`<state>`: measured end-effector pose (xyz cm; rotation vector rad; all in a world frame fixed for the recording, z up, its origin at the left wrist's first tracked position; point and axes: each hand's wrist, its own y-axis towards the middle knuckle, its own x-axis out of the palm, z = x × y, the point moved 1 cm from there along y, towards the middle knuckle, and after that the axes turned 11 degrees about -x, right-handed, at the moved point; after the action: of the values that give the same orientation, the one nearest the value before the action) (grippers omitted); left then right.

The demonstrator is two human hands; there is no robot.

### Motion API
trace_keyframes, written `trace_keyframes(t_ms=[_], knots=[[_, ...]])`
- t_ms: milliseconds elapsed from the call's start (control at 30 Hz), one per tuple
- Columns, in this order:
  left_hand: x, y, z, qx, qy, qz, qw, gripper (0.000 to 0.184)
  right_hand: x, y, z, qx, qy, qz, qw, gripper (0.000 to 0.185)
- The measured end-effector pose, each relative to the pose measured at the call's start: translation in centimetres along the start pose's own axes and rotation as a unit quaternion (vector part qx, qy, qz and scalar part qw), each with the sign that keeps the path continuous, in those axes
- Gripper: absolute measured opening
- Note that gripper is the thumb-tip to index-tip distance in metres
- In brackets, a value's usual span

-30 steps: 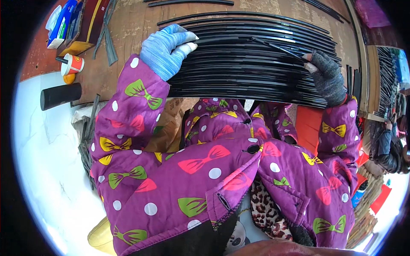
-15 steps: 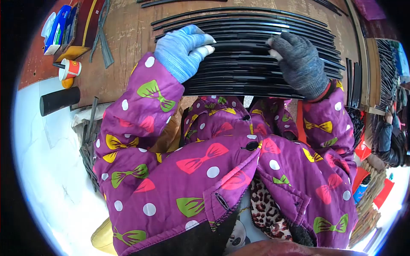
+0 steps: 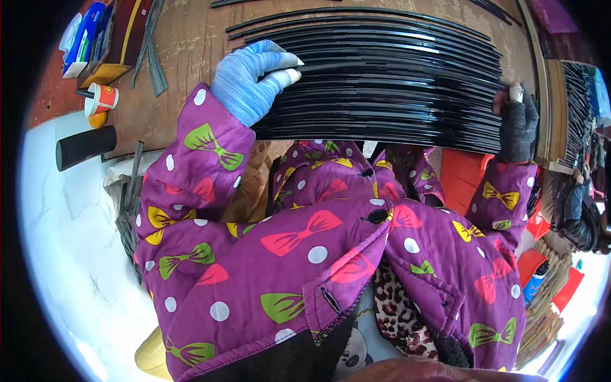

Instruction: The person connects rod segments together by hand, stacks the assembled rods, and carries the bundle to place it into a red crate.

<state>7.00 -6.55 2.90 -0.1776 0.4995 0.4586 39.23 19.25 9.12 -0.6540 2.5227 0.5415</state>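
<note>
Black strips (image 3: 394,95), too many to count, lie in the head view, pointing left and right, long sides along the bench's (image 3: 184,57) near edge. One blue-gloved left hand (image 3: 248,79) has fingers close together at the strips' left ends; I can't tell if they pinch. One grey-gloved right hand (image 3: 519,121) is by the right ends, fingers too blurry to tell.

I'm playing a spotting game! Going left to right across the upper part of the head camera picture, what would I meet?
Blue box → grey strips → left hand → long black strips between the hands → right hand → standing dark strips.
</note>
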Motion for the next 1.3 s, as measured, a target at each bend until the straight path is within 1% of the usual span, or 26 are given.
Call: trace_keyframes(t_ms=[67,133,200,233,267,333,367,400,467,500,600,633,733,800,833,867,900,967,1000,1067,1100,1167,1200,1267,1300], knots=[[-0.1,-0.1,0.2,-0.004,-0.01,-0.002,1.0,0.016,0.8,0.2,0.1,-0.056,0.129,-0.034,0.99,0.027],[-0.2,-0.2,0.1,-0.006,-0.002,-0.002,1.0,0.017,1.9,0.2,-0.5,-0.056,0.144,-0.023,0.988,0.025],[-0.3,-0.4,0.2,-0.007,-0.001,0.0,1.0,0.017,2.8,0.0,-0.2,-0.032,0.223,-0.032,0.974,0.022],[-0.3,-0.5,0.2,-0.007,0.001,0.001,1.0,0.017,3.5,-0.5,-0.3,-0.046,0.185,-0.033,0.981,0.021],[-0.2,-0.6,0.2,-0.007,0.002,0.002,1.0,0.017,4.8,-1.0,-1.2,-0.031,0.235,0.005,0.972,0.021],[0.2,-0.6,0.3,0.026,0.0,0.001,1.0,0.017,6.2,-2.1,-2.0,-0.087,0.154,-0.041,0.983,0.023],[0.9,-0.6,0.9,0.054,0.026,0.018,0.998,0.017,7.6,-2.9,-3.6,-0.071,0.145,-0.079,0.984,0.023],[1.3,-0.5,1.8,0.061,0.032,-0.001,0.998,0.017,9.0,-3.9,-5.3,-0.053,0.135,-0.117,0.982,0.024],[2.2,-0.2,3.0,0.104,0.084,-0.001,0.991,0.017,11.4,-5.0,-6.2,-0.004,0.197,-0.136,0.971,0.023],[2.6,0.0,3.1,0.097,0.084,-0.006,0.992,0.017,12.2,-5.3,-6.6,0.033,0.22,-0.122,0.967,0.021],[2.4,0.2,2.5,0.115,0.097,-0.006,0.989,0.018,11.5,-4.4,-5.9,0.03,0.243,-0.127,0.961,0.021],[1.8,0.0,2.3,0.109,0.118,-0.005,0.987,0.019,10.4,-3.7,-5.8,-0.003,0.24,-0.126,0.962,0.022],[-0.2,-0.5,-0.3,0.065,0.118,0.019,0.991,0.019,6.1,-2.1,-3.6,0.007,0.279,-0.065,0.958,0.023],[-1.1,-1.1,-0.9,-0.016,0.101,0.007,0.995,0.017,3.8,-1.5,-2.5,0.038,0.322,-0.073,0.943,0.022],[-1.3,-1.1,-1.2,-0.046,0.117,-0.008,0.992,0.018,3.0,-1.5,-1.7,0.044,0.355,-0.08,0.93,0.021],[-1.4,-1.0,-1.4,-0.076,0.133,-0.024,0.988,0.019,2.6,-1.5,-1.0,0.042,0.355,-0.081,0.931,0.021],[-1.5,-1.0,-1.4,-0.075,0.133,-0.022,0.988,0.019,2.4,-1.5,-0.5,0.048,0.363,-0.081,0.927,0.022],[-1.6,-0.9,-1.6,-0.241,0.046,-0.071,0.967,0.021,2.1,-1.5,0.2,0.062,0.374,-0.084,0.922,0.022],[-1.5,-0.9,-1.9,-0.239,0.047,-0.071,0.967,0.021,2.1,-1.5,0.3,0.06,0.375,-0.082,0.922,0.022],[-1.4,-1.1,-2.7,-0.183,0.012,-0.05,0.982,0.021,2.2,-1.5,0.5,0.065,0.393,-0.094,0.913,0.023],[-1.4,-1.1,-2.6,-0.183,0.013,-0.05,0.982,0.021,2.1,-1.4,0.6,0.064,0.394,-0.093,0.912,0.023],[-1.6,-1.4,-2.2,-0.198,-0.043,-0.037,0.979,0.019,2.0,-1.2,0.8,0.063,0.401,-0.113,0.907,0.026],[-1.7,-1.6,-2.0,-0.197,-0.043,-0.037,0.979,0.019,2.1,-1.2,0.6,0.062,0.401,-0.113,0.907,0.026],[-1.9,-1.6,-1.9,-0.192,-0.072,-0.028,0.978,0.018,2.2,-1.5,0.0,0.071,0.386,-0.071,0.917,0.027],[-1.9,-1.6,-2.0,-0.191,-0.071,-0.03,0.978,0.018,2.4,-1.5,0.0,0.071,0.385,-0.069,0.917,0.027]])
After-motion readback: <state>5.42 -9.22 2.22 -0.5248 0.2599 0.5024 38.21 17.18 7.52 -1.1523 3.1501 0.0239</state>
